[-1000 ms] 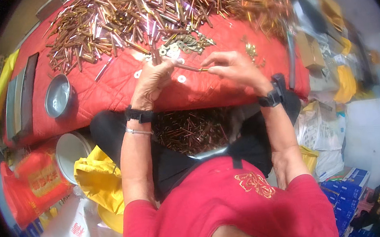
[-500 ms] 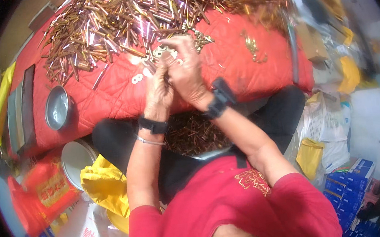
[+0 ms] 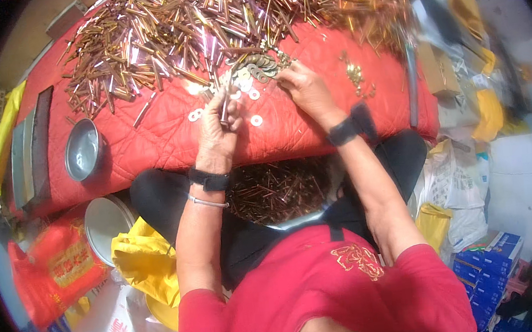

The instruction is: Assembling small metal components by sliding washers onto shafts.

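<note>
Just left of the heap of washers (image 3: 258, 69) and nearer the body, a copper-brown metal rod (image 3: 224, 112), held in the left hand (image 3: 216, 129), fingers curled closed around it; whether more than one, impossible to tell. Close by the heap's right edge, the right hand (image 3: 310, 94), fingers bent, fingertips near one another, any gap or small piece between them too hidden to make out. In the way of the heap's left side, the left fingers. Nearer the body than the heap, a loose pale washer (image 3: 256, 121) flat on the red quilted cloth (image 3: 314, 134). Directly beyond the heap, a broad tangle of rods (image 3: 157, 32), spreading both ways. Right of the heap, scattered small brass pieces (image 3: 354, 73), then a long dark bar (image 3: 412, 88) and a cardboard box (image 3: 437, 67). Well left of it, a single rod (image 3: 144, 110), then a grey metal bowl (image 3: 83, 149). Below it, past the cloth's edge, more rods (image 3: 275, 194) between the knees.
</note>
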A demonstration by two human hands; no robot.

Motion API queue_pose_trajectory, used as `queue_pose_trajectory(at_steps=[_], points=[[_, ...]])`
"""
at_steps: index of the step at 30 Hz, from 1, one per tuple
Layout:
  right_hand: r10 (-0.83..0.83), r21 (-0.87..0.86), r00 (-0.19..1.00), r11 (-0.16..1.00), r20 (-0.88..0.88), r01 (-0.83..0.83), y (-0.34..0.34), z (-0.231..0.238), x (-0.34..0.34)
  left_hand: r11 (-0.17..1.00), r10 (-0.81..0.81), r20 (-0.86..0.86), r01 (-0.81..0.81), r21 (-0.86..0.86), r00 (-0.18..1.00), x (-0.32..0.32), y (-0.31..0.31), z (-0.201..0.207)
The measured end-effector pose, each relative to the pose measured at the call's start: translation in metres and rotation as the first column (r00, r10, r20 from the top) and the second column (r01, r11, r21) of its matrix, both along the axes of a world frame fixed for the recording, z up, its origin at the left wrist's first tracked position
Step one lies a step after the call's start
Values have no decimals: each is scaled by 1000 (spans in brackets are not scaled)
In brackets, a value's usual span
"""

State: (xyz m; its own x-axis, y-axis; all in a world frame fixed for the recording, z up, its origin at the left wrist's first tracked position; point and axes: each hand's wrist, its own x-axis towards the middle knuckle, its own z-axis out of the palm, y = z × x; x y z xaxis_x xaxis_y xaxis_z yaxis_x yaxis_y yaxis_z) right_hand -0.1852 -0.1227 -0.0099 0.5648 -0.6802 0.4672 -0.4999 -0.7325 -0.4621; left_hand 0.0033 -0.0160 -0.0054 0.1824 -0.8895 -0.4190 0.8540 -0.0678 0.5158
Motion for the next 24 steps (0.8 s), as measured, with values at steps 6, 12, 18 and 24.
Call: queue_pose_trajectory(at_steps=[6, 12, 18, 24], points=[[-138, -152, 977, 982, -165, 113, -4, -1, 5, 993, -88, 169, 100, -67, 982, -4, 1, -3], [-119, 640, 871, 726, 476, -251, 29, 34, 11, 976, -175, 364, 209, -56, 915, -13, 9, 6], [-25, 562, 806, 730, 591, -389, 33, 37, 9, 967, -218, 450, 253, -19, 866, -21, 13, 15], [-48, 559, 791, 733, 610, -387, 41, 51, 9, 951, -244, 405, 298, -76, 881, -19, 14, 15]])
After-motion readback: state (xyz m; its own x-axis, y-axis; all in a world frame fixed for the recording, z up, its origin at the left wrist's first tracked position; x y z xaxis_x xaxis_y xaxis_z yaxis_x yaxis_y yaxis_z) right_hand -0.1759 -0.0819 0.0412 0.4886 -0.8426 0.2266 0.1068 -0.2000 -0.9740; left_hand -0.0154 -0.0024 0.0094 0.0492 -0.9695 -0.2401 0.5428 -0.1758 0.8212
